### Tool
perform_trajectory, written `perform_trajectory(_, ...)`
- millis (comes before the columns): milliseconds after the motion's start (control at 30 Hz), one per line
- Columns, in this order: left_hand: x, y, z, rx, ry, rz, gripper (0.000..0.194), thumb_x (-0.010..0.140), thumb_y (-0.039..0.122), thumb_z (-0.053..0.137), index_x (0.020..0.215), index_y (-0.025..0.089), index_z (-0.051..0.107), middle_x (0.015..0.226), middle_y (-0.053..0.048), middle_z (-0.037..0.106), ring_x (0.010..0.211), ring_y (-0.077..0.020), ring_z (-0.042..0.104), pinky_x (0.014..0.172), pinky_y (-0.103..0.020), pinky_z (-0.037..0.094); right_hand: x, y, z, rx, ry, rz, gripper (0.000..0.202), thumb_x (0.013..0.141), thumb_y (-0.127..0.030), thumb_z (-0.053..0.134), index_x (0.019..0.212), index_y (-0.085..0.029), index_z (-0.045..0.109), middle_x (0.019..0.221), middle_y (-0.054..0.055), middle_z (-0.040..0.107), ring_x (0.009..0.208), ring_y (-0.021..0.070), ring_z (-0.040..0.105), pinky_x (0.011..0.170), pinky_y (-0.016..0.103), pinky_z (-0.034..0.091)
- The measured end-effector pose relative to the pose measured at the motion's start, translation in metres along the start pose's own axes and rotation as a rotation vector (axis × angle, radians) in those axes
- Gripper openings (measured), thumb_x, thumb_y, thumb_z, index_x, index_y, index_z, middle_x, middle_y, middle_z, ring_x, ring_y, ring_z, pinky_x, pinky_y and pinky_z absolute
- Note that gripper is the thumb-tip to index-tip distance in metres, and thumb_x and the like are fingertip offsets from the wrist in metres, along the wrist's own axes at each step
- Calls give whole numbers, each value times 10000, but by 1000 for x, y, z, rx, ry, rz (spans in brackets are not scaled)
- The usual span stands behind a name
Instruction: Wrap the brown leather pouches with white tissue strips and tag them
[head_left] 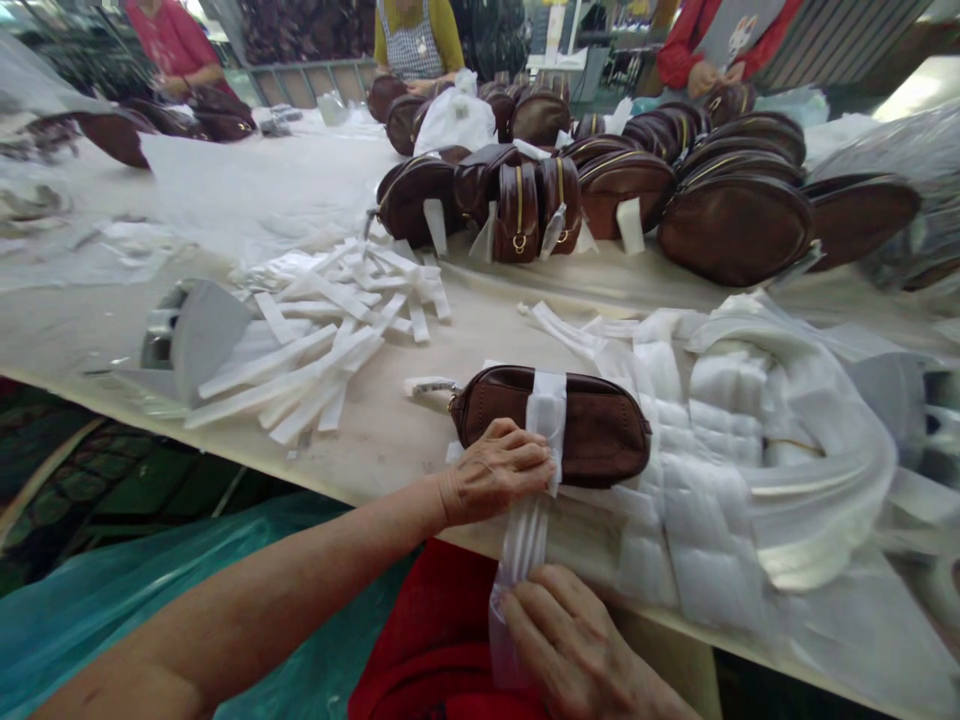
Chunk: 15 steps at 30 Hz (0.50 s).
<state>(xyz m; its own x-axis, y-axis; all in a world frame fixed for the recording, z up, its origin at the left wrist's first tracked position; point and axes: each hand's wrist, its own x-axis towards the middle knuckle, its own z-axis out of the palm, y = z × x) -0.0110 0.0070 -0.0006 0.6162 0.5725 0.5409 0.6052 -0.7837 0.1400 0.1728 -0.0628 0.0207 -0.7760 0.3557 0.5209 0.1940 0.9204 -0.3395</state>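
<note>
A dark brown leather pouch (604, 428) lies on the table before me, with a white foam strip (550, 398) running across its middle. My left hand (504, 462) is closed at the pouch's near edge, its fingertips pressing the strip there. Toward me from that edge runs a translucent plastic length (517, 560), over the table edge and above my red clothing. My right hand (562, 630) pinches it between thumb and fingers; the thumb is partly hidden. A zip pull in a white wrap (431, 386) sticks out from the pouch's left end.
Loose white strips (330, 335) are heaped left of the pouch, beside a grey tape dispenser (199, 335). Rolled white foam (810, 480) lies to the right. Several brown bags (735, 230) stand farther back. Three people work across the table. Teal plastic (300, 590) hangs below the left edge.
</note>
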Motion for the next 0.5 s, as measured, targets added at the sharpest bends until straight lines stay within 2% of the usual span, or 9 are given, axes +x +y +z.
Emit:
perform_trajectory(133,-3,1,1,-14,1,10,164,918,121,439,1032,117,555,982,-62,643,1050,-180,526,906,-332,357,17,13,-29,-9,-8,-22,298,888,-36,327,893,-94,620,666,64,579,657,170,511,613,296,461)
perform_trajectory(267,-7,2,8,-87,23,-48,130,917,149,452,948,150,577,921,-48,625,999,-166,528,883,-314,379,41,47,-51,14,67,-55,226,899,-79,381,923,-87,606,715,85,607,717,180,523,654,300,487)
perform_trajectory(400,-10,-1,12,-195,-34,-136,119,833,85,495,827,170,579,884,-32,608,915,-149,527,876,-300,387,63,85,-53,105,86,-63,213,852,-25,435,918,-132,606,708,60,602,720,158,531,622,264,488)
perform_trajectory(500,-9,-5,4,-248,-134,-131,128,736,33,513,761,148,563,873,-49,598,881,-154,531,884,-290,411,73,110,-46,125,141,-17,197,840,-45,478,876,-171,625,692,39,593,689,144,544,596,254,484)
